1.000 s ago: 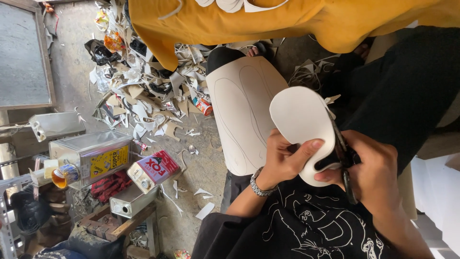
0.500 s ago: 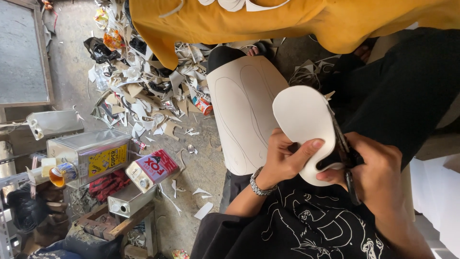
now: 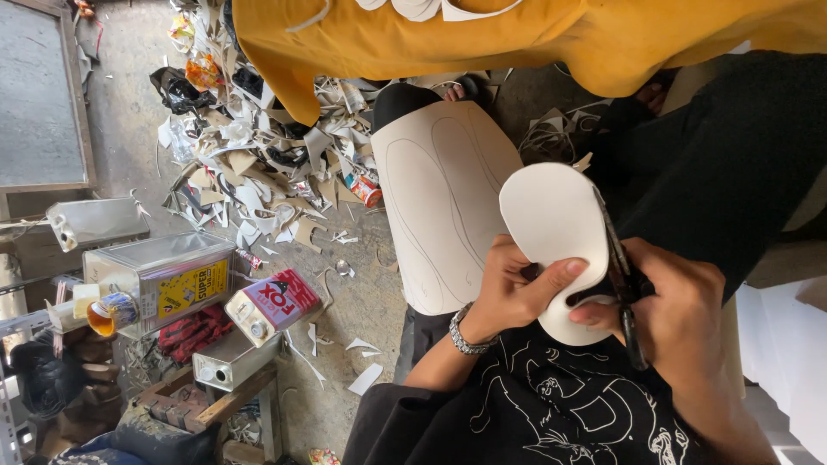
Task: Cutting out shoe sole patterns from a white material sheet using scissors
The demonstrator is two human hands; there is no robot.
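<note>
Left hand [image 3: 508, 297] grip pinches white oval sole-shaped sheet [image 3: 556, 232] over lap; right hand [image 3: 676, 306] grip closed on dark scissors [image 3: 622, 284] at sheet edge. Best: short snips, turn sheet slowly, thumb off blade path.

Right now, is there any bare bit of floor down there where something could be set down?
A bare strip of concrete floor lies between the red-and-white tin can and the marked white sheet, though a few slivers dot it. Above it the scrap pile is crowded. The left hand and right hand are busy with the white sole-shaped piece.
</note>
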